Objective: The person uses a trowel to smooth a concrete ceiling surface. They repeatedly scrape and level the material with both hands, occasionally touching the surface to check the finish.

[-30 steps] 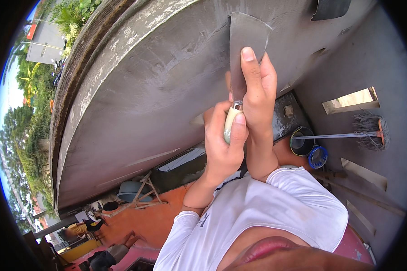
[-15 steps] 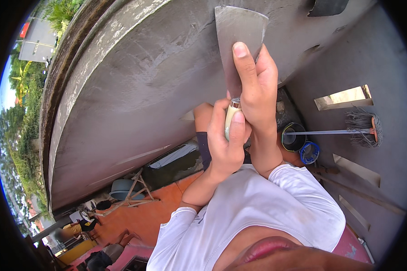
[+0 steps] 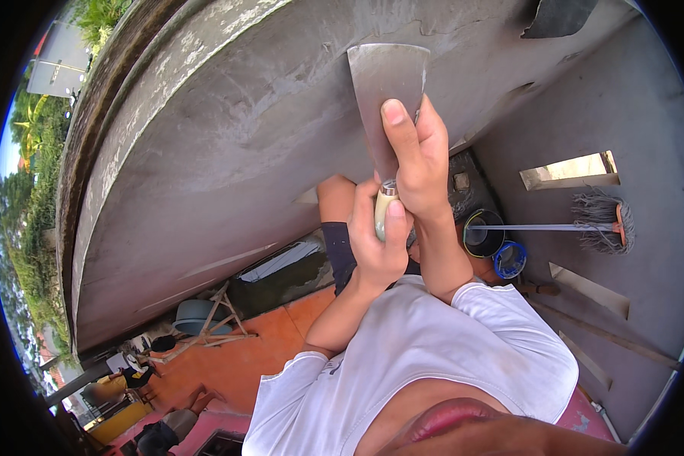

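Note:
A wide metal putty knife with a cream handle points up and away in front of me. Around its handle my left hand is closed, the thumb lying along the side. My right hand pinches the blade from its right edge, thumb flat on the face and fingers behind, largely hidden. The blade's broad end overlaps the grey plastered wall in the picture; whether it touches the wall, I cannot tell.
At the right, a mop lies across a black bucket, beside a blue-rimmed bucket. A wooden stand and grey basin are at the lower left. Farther back are people, one a seated person.
Both hands and the putty knife have moved slightly down and left in the picture, the blade turning a little. The grips look the same. The surrounding view has shifted slightly too.

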